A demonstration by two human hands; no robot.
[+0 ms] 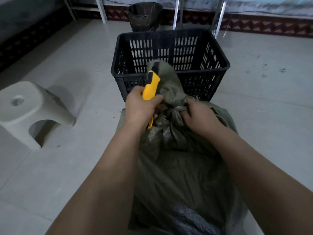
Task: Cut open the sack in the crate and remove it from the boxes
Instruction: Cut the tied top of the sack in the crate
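Note:
A grey-green woven sack point(179, 168) fills the lower middle of the view, its mouth gathered into a tied neck that sticks up. My left hand point(142, 106) is closed around a yellow utility knife point(151, 87), whose black tip lies against the upstanding neck of the sack. My right hand point(196, 116) clutches the bunched neck just right of the knot. Whatever is in the sack stays hidden, as does any crate beneath it.
A black slotted plastic crate point(171, 78) stands on the tiled floor just beyond the sack. A white plastic stool point(28, 112) sits to the left. At the back are a dark lined waste bin point(144, 16) and metal rack legs point(218, 17).

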